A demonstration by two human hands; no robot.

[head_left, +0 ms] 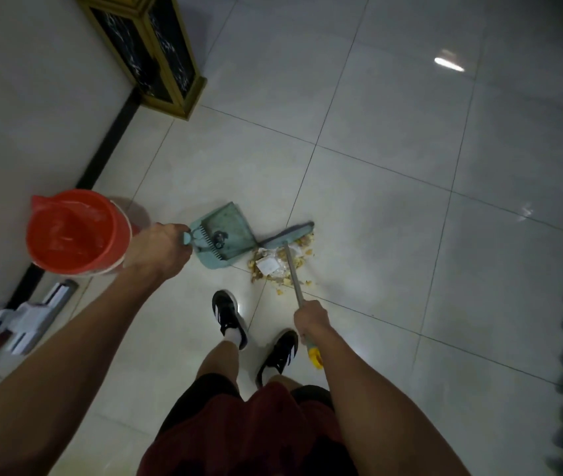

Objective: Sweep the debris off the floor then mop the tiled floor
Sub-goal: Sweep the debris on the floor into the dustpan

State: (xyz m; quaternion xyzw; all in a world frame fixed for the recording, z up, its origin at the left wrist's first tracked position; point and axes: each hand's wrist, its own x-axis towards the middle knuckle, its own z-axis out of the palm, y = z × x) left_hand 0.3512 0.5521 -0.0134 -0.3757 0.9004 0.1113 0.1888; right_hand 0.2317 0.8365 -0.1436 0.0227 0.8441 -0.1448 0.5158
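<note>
1. Head view: pile of yellowish crumbs and white paper scraps (278, 266) sits on the glossy pale tiled floor (410, 166), just ahead of my feet, beside the mouth of the dustpan.
2. Grey-blue broom head (288, 232) rests at the far edge of the pile, its thin metal broom handle (293, 273) crossing over the debris toward me.
3. My right hand (311, 319) is wrapped tight round that handle; yellow grip end (315, 356) sticks out below my fist.
4. Teal plastic dustpan (228, 231) lies on the floor just left of the pile, toothed comb edge near its handle.
5. My left hand (161, 247) grips the dustpan handle, fingers curled round it.
6. Orange-lined round bin (74, 231) stands left of that hand, near the white wall.
7. White flat mop head (33, 316) lies lower left by the black skirting.
8. Black sneakers with white stripes (228, 316) on the tiles below the pile.
</note>
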